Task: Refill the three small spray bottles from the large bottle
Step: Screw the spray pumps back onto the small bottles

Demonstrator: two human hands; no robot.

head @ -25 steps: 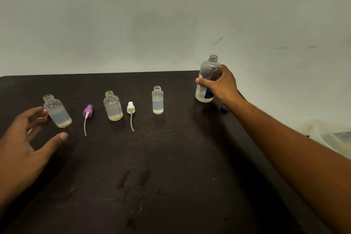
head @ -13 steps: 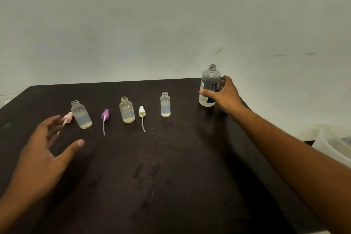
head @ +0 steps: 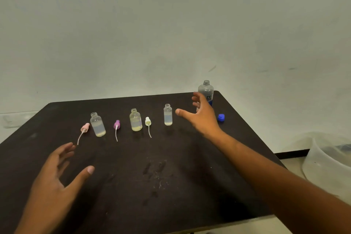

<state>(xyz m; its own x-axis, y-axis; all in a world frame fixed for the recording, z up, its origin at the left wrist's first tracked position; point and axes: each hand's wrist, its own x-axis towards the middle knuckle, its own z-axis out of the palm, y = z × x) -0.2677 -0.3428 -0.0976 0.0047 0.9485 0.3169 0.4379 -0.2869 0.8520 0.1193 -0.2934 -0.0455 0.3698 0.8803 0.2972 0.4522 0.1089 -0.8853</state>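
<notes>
**Both your hands are off the bottles right now**

Your right hand (head: 202, 115) is spread out, fingers relaxed, holding nothing, hovering just in front of the large bottle (head: 206, 91). That one stands upright and uncapped at the far right corner of the dark table (head: 171, 186); whether your fingertips touch it, I can't tell. Its blue cap (head: 221, 117) lies just right of your hand. Your left hand (head: 55, 175) is also loose and empty, low over the near left side.

The three small bottles stand open in a row, each partly filled: left bottle (head: 97, 124), middle bottle (head: 135, 120), right bottle (head: 167, 114). The sprayer tops lie beside them: pink sprayer (head: 84, 127), purple sprayer (head: 116, 124), white sprayer (head: 148, 121).
</notes>
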